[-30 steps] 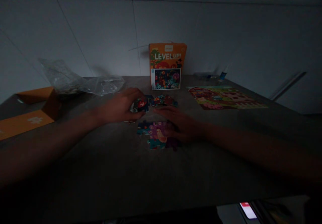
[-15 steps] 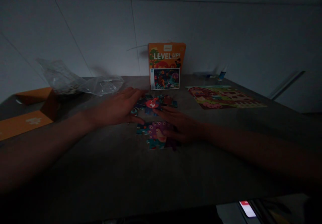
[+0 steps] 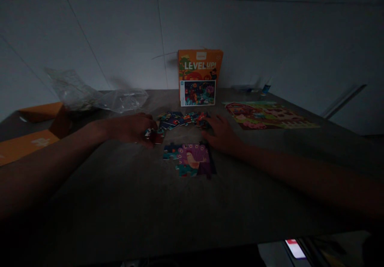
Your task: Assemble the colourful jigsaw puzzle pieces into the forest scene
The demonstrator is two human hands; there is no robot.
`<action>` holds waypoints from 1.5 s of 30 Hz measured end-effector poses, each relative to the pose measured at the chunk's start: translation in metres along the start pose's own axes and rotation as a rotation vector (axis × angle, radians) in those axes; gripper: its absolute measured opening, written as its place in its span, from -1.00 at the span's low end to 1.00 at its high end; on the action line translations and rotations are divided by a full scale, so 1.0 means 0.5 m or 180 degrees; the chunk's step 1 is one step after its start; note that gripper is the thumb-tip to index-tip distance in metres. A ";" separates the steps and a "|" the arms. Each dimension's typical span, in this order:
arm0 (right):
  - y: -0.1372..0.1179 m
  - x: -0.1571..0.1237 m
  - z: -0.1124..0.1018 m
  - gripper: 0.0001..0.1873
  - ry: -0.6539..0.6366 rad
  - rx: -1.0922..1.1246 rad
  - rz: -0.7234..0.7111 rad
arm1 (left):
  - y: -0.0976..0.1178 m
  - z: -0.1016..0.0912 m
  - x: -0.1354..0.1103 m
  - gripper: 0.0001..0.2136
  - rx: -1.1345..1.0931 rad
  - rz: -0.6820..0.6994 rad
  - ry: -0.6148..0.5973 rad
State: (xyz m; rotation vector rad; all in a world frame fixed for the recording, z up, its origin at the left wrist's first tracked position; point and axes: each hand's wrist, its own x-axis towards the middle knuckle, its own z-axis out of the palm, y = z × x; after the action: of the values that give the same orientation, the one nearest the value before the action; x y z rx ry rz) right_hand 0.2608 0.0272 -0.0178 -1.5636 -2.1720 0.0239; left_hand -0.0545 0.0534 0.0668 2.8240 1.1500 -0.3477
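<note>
In the dim head view, a joined section of jigsaw puzzle [image 3: 193, 161] with a pale bird on purple lies flat on the table. Behind it, loose puzzle pieces [image 3: 175, 119] are spread in an overlapping row. My left hand [image 3: 135, 127] is at the row's left end, its fingers curled round a few puzzle pieces [image 3: 155, 135]. At the right end, my right hand [image 3: 221, 134] rests with fingers apart, the fingertips by the reddish pieces [image 3: 201, 119]. I see nothing held in it.
An orange puzzle box [image 3: 201, 65] stands upright at the back. To the right lie a finished farm puzzle [image 3: 270, 117] and a small bottle [image 3: 265, 89]. Clear plastic bags [image 3: 124, 101] and an open orange box part [image 3: 33, 145] are on the left. A lit phone [image 3: 295, 249] shows below the table edge.
My hands have moved apart, left hand leftwards and right hand rightwards and off the bird section. The red piece near my right fingers is down, and the loose pieces are spread wider.
</note>
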 end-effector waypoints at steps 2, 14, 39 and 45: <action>-0.003 0.000 0.000 -0.38 -0.0104 -0.0102 0.0035 | 0.006 -0.003 -0.001 -0.73 -0.0083 0.0040 -0.0053; -0.001 -0.012 -0.012 -0.34 0.0091 0.0455 -0.1186 | 0.017 -0.001 0.004 -0.76 0.0104 0.0048 0.0375; -0.025 -0.047 -0.041 -0.42 0.0431 0.0685 -0.2697 | 0.112 -0.023 -0.012 -0.54 0.0932 0.0721 0.1944; -0.017 -0.034 -0.035 -0.35 0.0570 0.0765 -0.1641 | 0.017 -0.039 -0.029 -0.52 0.1081 -0.0346 0.0787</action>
State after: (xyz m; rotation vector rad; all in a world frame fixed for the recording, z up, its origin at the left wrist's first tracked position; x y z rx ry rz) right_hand 0.2640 0.0042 -0.0058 -0.8156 -2.2636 -0.0178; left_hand -0.0548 0.0405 0.0892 3.1773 1.4177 -0.2226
